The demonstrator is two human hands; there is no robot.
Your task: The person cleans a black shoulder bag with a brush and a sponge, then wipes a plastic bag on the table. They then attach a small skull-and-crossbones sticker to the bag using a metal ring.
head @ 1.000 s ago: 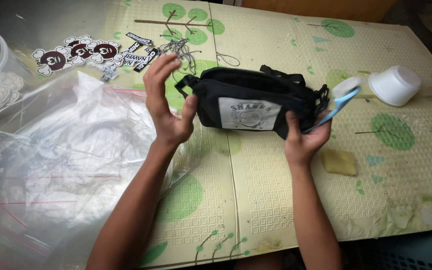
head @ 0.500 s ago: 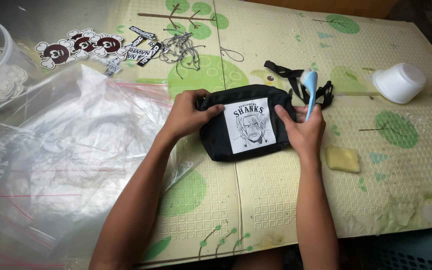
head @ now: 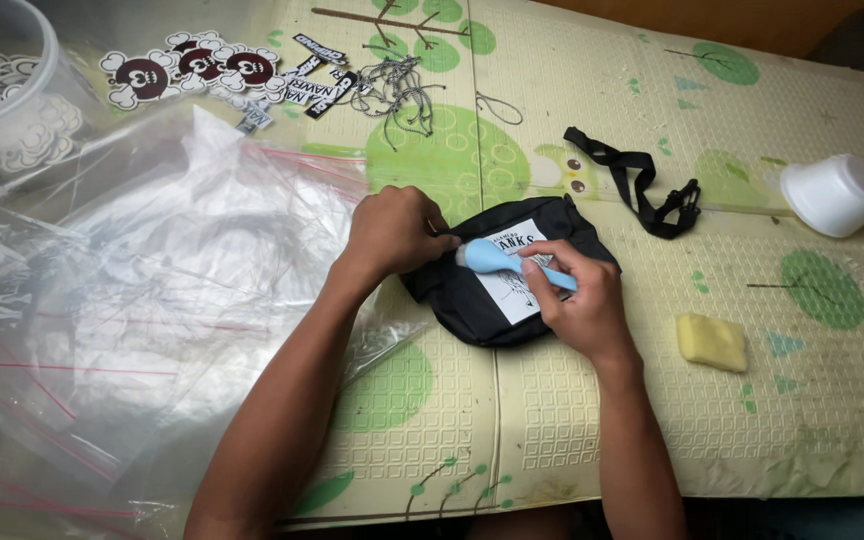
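Note:
A small black pouch bag with a white printed label lies on the patterned foam mat. Its black strap trails off to the upper right. My left hand presses down on the bag's upper left edge, fingers curled. My right hand grips a light blue tool with a rounded head, and that head rests on the label's upper left corner.
Crumpled clear plastic bags cover the left side. A plastic tub stands at the far left, printed stickers and loose cords lie at the top. A yellow sponge and a white cup are on the right.
The bag was held up in both hands, then laid flat on the mat. My right hand swung the blue tool from the bag's right end down onto the label.

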